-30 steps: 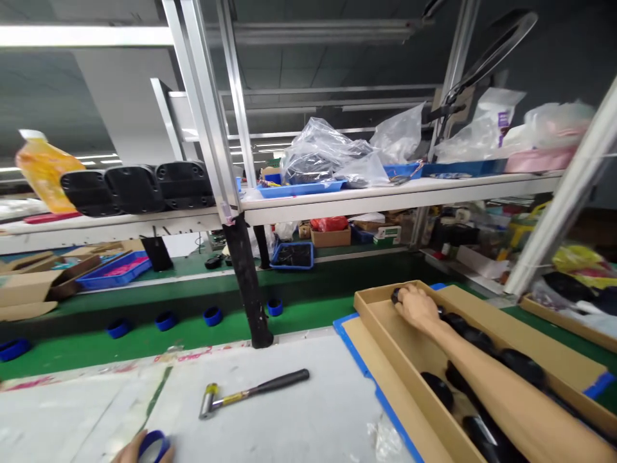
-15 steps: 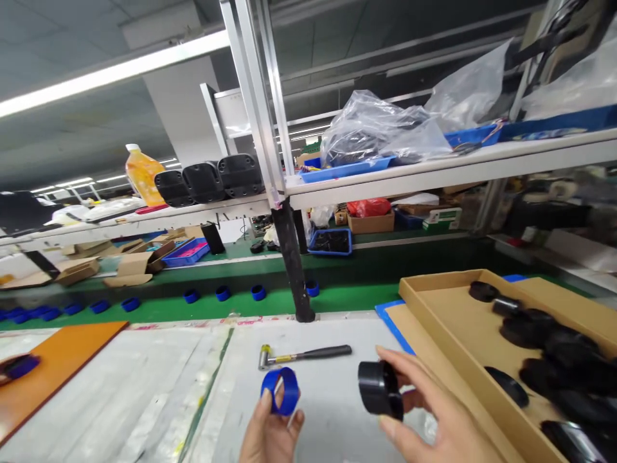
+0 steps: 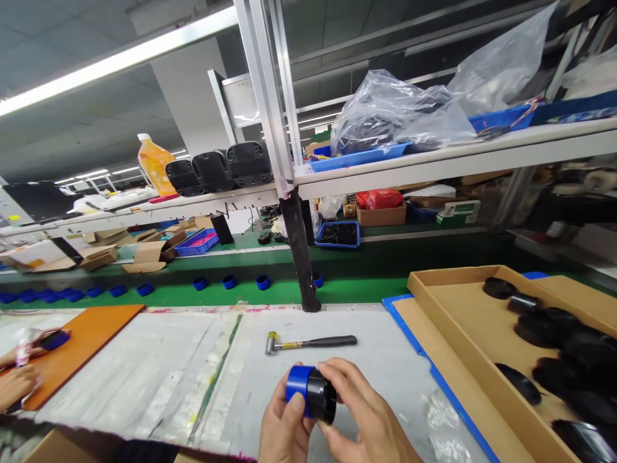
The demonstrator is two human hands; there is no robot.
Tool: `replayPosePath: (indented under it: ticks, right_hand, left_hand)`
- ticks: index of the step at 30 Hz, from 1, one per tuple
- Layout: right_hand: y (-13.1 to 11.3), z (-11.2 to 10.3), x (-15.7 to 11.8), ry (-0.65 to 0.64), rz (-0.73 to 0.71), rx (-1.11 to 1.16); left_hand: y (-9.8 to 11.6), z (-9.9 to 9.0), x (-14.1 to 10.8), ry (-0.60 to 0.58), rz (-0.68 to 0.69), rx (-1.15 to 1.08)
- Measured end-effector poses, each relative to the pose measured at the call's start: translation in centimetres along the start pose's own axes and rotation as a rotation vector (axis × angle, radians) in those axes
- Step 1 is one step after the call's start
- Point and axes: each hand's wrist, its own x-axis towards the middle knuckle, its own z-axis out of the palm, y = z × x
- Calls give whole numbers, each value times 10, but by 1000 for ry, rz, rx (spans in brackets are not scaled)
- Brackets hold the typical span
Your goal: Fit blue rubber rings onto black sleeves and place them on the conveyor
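the left hand (image 3: 285, 421) curls around a blue plastic ring (image 3: 297, 381); the right hand (image 3: 369, 411), half curled, pinches a glossy black plastic cylinder (image 3: 320, 395) against its right end, apparently for alignment, above the white worktop (image 3: 380, 360).

Worn on my head, the camera faces forward and down over the flat, pale grey-white workbench (image 3: 385, 347). My bare left hand (image 3: 282, 421) and bare right hand (image 3: 376, 421) sit close, at bottom centre; the long white-edged shelf (image 3: 434, 164) stands farther off, below the grey panelled ceiling (image 3: 58, 38).
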Motion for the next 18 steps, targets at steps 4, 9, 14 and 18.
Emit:
replayPosePath:
  ticks: [4, 9, 14, 18]
  right_hand:
    - [6, 3, -6, 26, -13, -9]
    - [35, 1, -28, -139, 208, -33]
    - [36, -14, -3, -303, 455, -187]
    - [25, 23, 42, -477, 250, -304]
  left_hand:
    - [-2, -2, 2, 17, 41, 79]
    - [-7, -2, 11, 137, 196, 359]
    - [-41, -15, 29, 216, 505, 831]
    - [-64, -27, 40, 148, 421, 725]
